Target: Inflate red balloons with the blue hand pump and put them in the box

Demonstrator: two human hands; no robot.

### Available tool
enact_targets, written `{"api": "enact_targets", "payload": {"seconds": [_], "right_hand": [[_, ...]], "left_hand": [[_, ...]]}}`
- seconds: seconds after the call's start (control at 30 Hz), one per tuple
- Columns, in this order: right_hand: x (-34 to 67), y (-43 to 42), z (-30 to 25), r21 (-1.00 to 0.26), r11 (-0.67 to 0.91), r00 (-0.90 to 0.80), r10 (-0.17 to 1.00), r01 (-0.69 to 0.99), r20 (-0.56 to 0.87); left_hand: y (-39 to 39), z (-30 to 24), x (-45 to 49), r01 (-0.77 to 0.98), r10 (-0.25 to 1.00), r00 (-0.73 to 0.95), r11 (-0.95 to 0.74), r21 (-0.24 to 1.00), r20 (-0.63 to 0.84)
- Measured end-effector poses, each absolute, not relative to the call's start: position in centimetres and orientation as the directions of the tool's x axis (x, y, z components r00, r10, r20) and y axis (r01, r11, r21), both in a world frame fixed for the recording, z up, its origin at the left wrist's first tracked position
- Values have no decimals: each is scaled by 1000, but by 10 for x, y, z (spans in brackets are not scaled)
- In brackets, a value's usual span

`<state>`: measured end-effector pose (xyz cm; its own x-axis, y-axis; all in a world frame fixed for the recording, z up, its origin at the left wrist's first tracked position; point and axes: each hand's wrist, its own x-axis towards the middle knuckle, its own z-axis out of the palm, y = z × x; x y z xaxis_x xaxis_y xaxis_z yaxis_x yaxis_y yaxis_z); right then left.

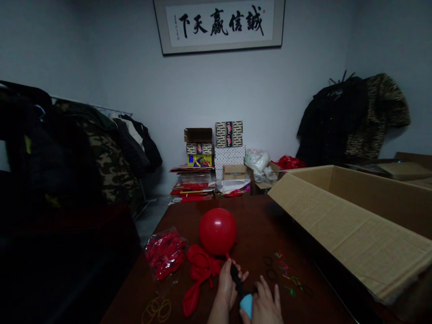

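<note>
An inflated red balloon [218,231] stands over the table, its neck pinched in the fingertips of my left hand [227,284]. Beside those fingers is the black nozzle end of a hand balloon pump [246,305] with a light blue body. My right hand [266,302] holds the blue body between thumb and palm, fingers stretched forward. Whether the nozzle still sits inside the balloon's neck is hidden by my left hand. Limp red balloons [200,265] lie just left of my left hand, and a clear bag of red balloons [166,253] lies farther left.
Yellowish rubber bands [157,309] lie at the table's near left. Black and coloured bands [285,267] are scattered right of my hands. A large open cardboard box [351,229] takes up the right side. Stacked boxes [230,155] stand beyond the brown table [256,216].
</note>
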<state>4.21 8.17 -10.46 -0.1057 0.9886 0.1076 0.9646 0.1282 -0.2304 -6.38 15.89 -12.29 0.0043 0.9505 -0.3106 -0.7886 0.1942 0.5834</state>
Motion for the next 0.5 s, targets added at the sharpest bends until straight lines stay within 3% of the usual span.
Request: {"api": "enact_targets", "payload": {"seconds": [0.2,0.5], "right_hand": [[26,94,-92,-242,127,-92,984,962,151],[30,85,-111,-190,108,-76,983,976,169]], "left_hand": [[164,-122,-61,-798,922,-23,216,562,-387],[157,-121,-61,-772,949,-73,141,620,-307]]}}
